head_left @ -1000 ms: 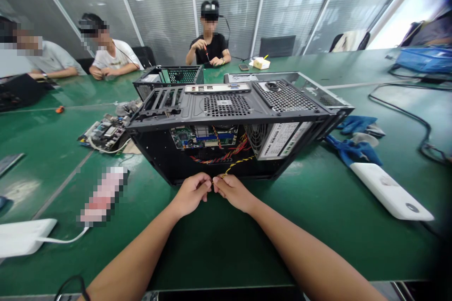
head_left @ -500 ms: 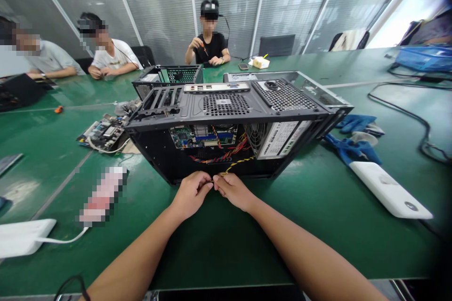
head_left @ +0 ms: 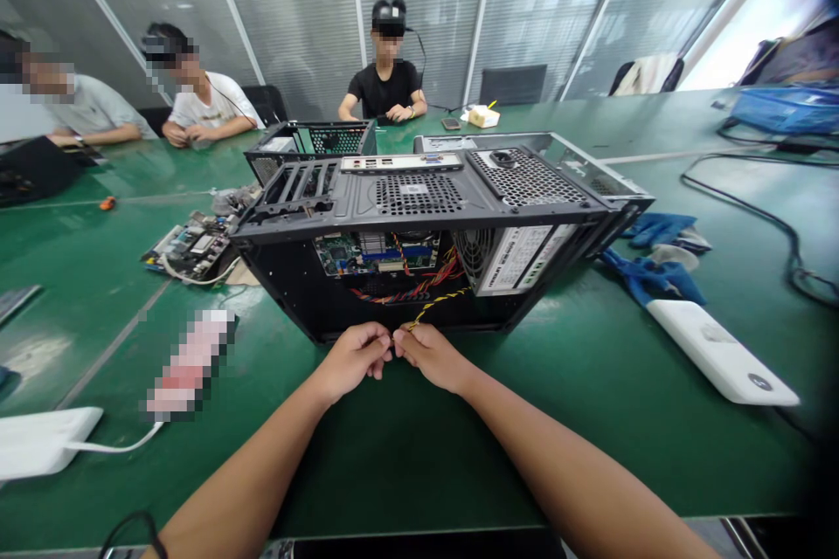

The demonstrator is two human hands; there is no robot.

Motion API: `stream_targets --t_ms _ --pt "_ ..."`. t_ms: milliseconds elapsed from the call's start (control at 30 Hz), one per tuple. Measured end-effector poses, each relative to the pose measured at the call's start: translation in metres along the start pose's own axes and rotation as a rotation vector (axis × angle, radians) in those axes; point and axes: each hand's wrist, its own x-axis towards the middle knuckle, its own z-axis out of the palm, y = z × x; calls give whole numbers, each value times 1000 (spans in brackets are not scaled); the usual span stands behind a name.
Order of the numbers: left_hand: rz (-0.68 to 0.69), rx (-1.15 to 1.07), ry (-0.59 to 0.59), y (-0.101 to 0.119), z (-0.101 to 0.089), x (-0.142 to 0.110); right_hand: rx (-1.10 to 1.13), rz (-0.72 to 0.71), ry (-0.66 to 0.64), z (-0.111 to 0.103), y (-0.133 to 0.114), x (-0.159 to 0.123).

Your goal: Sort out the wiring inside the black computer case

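A black computer case [head_left: 419,210] lies in front of me with its side open toward me. Inside it show a motherboard [head_left: 373,253], a power supply [head_left: 521,258] and bundled red and orange wires [head_left: 426,284]. A twisted yellow-and-black cable [head_left: 436,304] runs out of the case to my fingers. My right hand [head_left: 429,352] is closed in a pinch on this cable near its end. Close against it, my left hand [head_left: 359,356] is closed too, thumb and fingers together at the cable's end. The very tip is hidden between my fingers.
A loose circuit board [head_left: 193,244] lies left of the case, a second case frame [head_left: 321,140] behind it. White power banks [head_left: 724,354] and blue gloves [head_left: 662,275] are at the sides. Several people sit across the green table [head_left: 655,454].
My left fingers have shifted their pinch slightly, with the lower fingers now showing under the thumb. Across the table, a person has lowered the hand that held up an orange-handled screwdriver.
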Motion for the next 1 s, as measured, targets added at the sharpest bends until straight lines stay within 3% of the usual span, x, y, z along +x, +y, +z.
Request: stream_targets --t_ms 300,533,633,733,900,1000 --pt "90 63 85 1 1 0 65 49 51 1 3 1" --pt "342 547 274 3 2 -5 79 50 54 1 2 1" --pt "410 660 285 3 3 -6 59 36 47 1 2 2" --pt "312 561 212 4 4 -6 23 15 40 0 1 1" --pt "27 91 63 2 3 -2 -7 -6 14 0 -2 0" --pt "-64 -95 31 2 3 -1 -2 4 1 0 -2 0"
